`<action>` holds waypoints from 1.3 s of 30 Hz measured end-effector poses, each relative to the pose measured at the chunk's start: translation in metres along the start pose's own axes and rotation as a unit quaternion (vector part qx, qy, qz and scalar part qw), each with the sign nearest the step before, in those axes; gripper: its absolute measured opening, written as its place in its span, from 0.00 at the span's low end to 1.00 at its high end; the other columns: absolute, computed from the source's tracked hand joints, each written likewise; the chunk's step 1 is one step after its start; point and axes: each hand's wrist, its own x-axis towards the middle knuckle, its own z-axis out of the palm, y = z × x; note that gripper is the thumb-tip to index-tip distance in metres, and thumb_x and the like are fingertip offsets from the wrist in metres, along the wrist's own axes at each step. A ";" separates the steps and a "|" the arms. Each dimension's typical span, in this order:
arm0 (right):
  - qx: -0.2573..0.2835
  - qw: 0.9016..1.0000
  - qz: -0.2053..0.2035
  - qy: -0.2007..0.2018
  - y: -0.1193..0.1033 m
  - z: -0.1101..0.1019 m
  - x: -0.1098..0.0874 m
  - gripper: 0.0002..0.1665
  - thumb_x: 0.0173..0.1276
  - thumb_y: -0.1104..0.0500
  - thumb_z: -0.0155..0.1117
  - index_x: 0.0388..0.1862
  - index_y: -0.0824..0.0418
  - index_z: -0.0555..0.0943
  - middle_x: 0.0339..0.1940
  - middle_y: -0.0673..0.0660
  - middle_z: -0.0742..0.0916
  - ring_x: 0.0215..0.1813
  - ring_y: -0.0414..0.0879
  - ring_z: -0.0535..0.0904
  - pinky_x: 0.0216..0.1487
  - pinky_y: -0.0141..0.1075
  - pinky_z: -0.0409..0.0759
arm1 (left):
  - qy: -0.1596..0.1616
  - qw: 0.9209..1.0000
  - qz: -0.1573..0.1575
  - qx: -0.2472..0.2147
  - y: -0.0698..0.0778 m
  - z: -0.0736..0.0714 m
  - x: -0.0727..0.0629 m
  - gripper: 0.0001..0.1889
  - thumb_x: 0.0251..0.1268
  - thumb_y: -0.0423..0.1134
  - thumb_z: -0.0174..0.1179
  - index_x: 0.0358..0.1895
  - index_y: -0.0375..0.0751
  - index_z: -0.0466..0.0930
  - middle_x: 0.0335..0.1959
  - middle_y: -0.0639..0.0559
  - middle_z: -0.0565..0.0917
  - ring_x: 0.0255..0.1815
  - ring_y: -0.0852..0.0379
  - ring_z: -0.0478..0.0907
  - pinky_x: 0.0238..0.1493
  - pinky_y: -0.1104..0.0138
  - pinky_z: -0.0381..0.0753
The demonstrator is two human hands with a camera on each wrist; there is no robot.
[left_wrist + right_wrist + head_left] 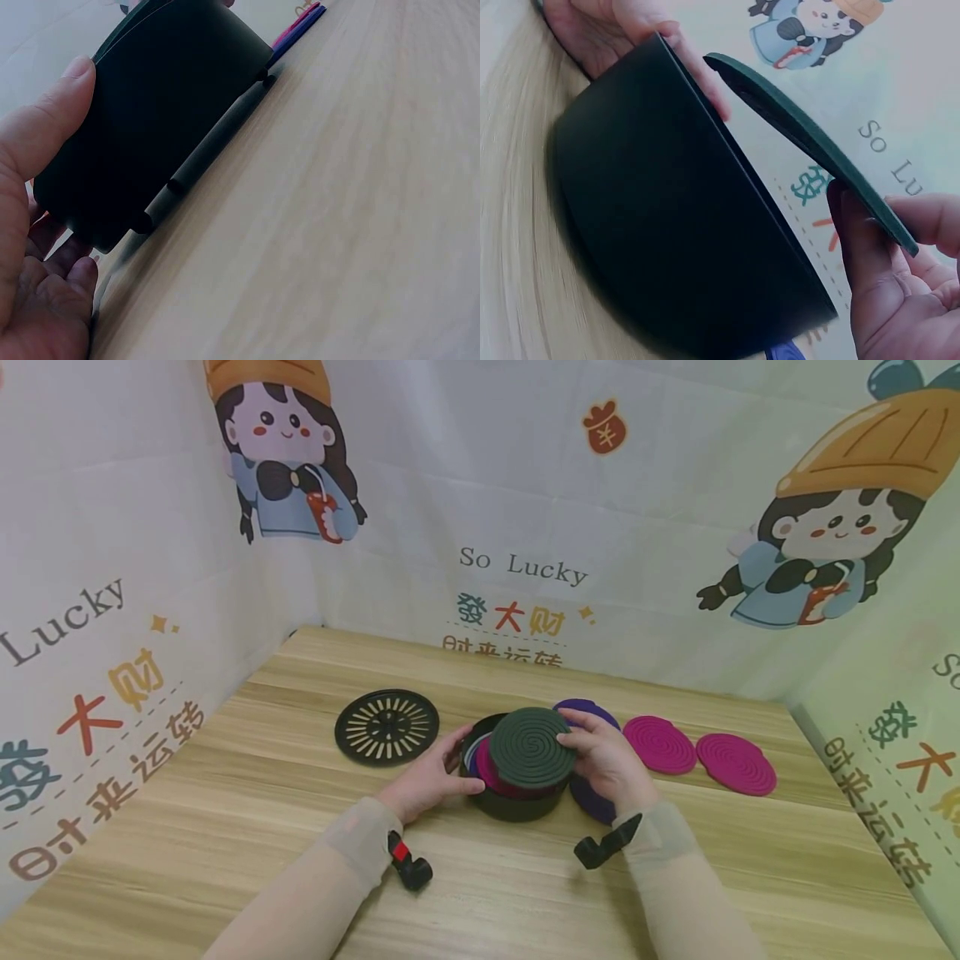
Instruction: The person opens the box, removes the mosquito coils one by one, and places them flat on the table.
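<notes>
A dark green mosquito coil (532, 747) is pinched at its right edge by my right hand (611, 766), thumb and fingers on opposite faces. In the right wrist view the coil (817, 150) tilts above the rim of a dark round tin (652, 202). My left hand (431, 783) grips the left side of that tin (517, 808), thumb in front and fingers behind. Under the green coil, a magenta coil (489, 770) shows inside the tin, with blue and white edges beside it. Small feet line the base of the tin (150, 112) in the left wrist view.
A black slotted lid (388, 725) lies on the wooden table (480, 893) to the left. Two magenta coils (660, 745) lie on the right. Purple coils (592, 802) lie partly behind my right hand. A printed cloth (420, 510) hangs around the table.
</notes>
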 end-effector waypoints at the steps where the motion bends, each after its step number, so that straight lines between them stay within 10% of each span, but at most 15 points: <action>1: 0.003 1.000 -0.001 0.001 -0.001 -0.003 -0.002 0.35 0.68 0.75 0.50 0.73 0.70 0.55 0.36 0.49 0.85 0.33 0.37 0.82 0.36 0.30 0.82 | 0.000 1.000 -0.001 0.002 0.000 0.000 0.000 0.51 0.51 0.35 0.73 0.77 0.49 0.51 0.77 0.47 0.49 0.77 0.47 0.46 0.74 0.58 0.50; 12: 0.044 0.999 -0.007 0.028 -0.007 -0.047 -0.028 0.27 0.71 0.74 0.47 0.67 0.62 0.62 0.35 0.50 0.86 0.32 0.38 0.84 0.35 0.30 0.83 | -0.005 1.000 -0.008 0.006 0.021 0.002 -0.010 0.51 0.52 0.31 0.71 0.77 0.40 0.47 0.77 0.39 0.48 0.76 0.43 0.45 0.74 0.56 0.49; 20: 0.088 0.996 -0.020 0.029 -0.004 -0.081 -0.046 0.23 0.71 0.75 0.46 0.43 0.50 0.82 0.36 0.50 0.88 0.33 0.40 0.85 0.34 0.30 0.84 | 0.015 1.000 -0.002 0.014 0.002 0.002 -0.001 0.51 0.50 0.34 0.73 0.76 0.46 0.51 0.77 0.43 0.50 0.76 0.46 0.48 0.74 0.58 0.51; 39: 0.130 0.991 -0.027 0.015 0.001 -0.145 -0.082 0.25 0.74 0.73 0.43 0.45 0.50 0.85 0.43 0.49 0.85 0.37 0.40 0.84 0.36 0.29 0.84 | 0.010 1.000 0.002 0.020 0.003 0.001 -0.001 0.51 0.51 0.37 0.73 0.77 0.46 0.51 0.77 0.44 0.51 0.76 0.47 0.47 0.74 0.58 0.51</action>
